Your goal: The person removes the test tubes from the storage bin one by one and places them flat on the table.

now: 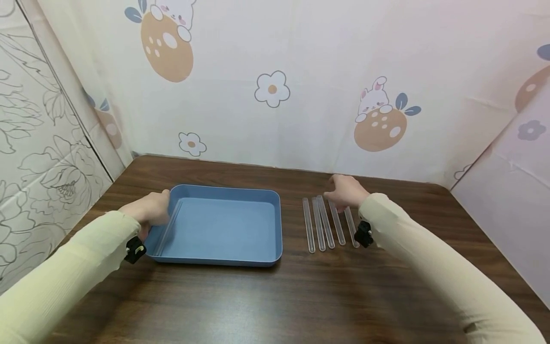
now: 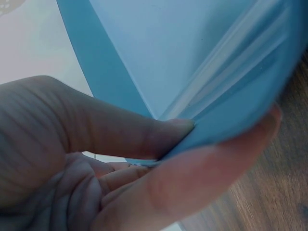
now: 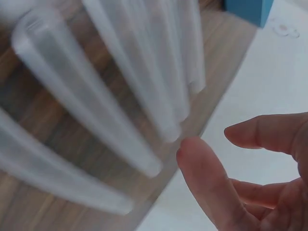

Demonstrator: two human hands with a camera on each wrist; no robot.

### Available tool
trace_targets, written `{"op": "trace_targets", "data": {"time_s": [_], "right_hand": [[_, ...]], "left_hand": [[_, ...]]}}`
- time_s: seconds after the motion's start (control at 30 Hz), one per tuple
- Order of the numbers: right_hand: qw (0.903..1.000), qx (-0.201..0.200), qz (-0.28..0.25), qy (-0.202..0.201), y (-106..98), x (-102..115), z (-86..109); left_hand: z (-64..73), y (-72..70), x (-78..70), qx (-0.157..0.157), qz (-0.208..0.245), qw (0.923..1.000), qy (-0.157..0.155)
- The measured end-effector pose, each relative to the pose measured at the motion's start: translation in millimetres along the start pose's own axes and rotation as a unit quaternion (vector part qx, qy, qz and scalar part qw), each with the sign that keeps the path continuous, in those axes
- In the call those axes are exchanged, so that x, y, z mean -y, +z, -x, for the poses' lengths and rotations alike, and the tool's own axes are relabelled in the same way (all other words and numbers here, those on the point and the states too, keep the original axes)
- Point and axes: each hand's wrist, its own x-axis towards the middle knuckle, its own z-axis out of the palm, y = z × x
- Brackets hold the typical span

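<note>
A shallow blue tray (image 1: 227,224) lies on the table, with a clear tube (image 1: 169,227) along its left side. My left hand (image 1: 150,210) pinches the tray's left rim; in the left wrist view the thumb (image 2: 139,137) is inside the wall and a finger outside. Several clear, round-ended tubes (image 1: 308,224) lie in a loose row right of the tray. Over their far ends is my right hand (image 1: 347,192), which hides part of some. Seen from the right wrist, thumb and forefinger are apart with nothing between them, close to the tube ends (image 3: 153,166).
The dark wooden table (image 1: 258,301) extends in front of the tray and tubes. A patterned curtain (image 1: 318,124) hangs along its far edge. More printed cloth (image 1: 38,143) stands at the left, and a pale sheet (image 1: 511,191) at the right.
</note>
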Motion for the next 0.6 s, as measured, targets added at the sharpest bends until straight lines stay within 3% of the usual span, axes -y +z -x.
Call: {"op": "trace_targets", "data": {"time_s": [0.3,0.6], "right_hand": [[0.9996,-0.005,-0.013,-0.023,5.0,42.5,-12.6],[0.9991,0.001,-0.012,-0.041,10.5,71.1,-18.1]], "left_hand": [[6.2,0.9,1.3,0.014,0.035,0.9993,0.002],[5.6,-0.3,1.0,0.015,0.029,0.9995,0.001]]}}
